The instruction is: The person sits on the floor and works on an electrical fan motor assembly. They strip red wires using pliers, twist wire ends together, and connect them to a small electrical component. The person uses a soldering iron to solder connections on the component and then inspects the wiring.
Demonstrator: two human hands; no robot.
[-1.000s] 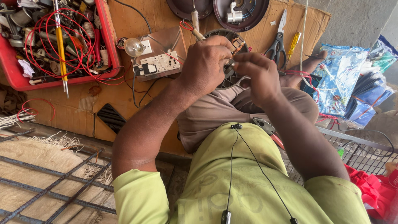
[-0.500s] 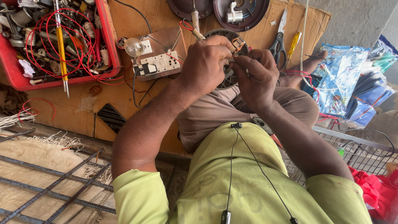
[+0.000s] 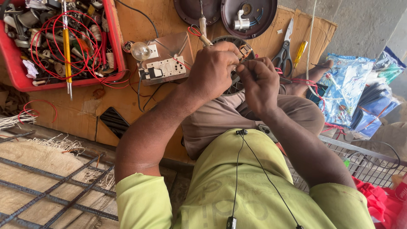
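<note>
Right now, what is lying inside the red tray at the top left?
The red tray holds coiled red wire, a yellow-handled tool and mixed metal parts. Whatever lies beneath that pile is covered.

Both hands, left [image 3: 212,70] and right [image 3: 259,82], meet with fingers pinched.

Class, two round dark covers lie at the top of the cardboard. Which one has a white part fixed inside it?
The right-hand cover, beside the scissors. A white part sits inside it; the left cover shows only a bare dark inside.
</note>
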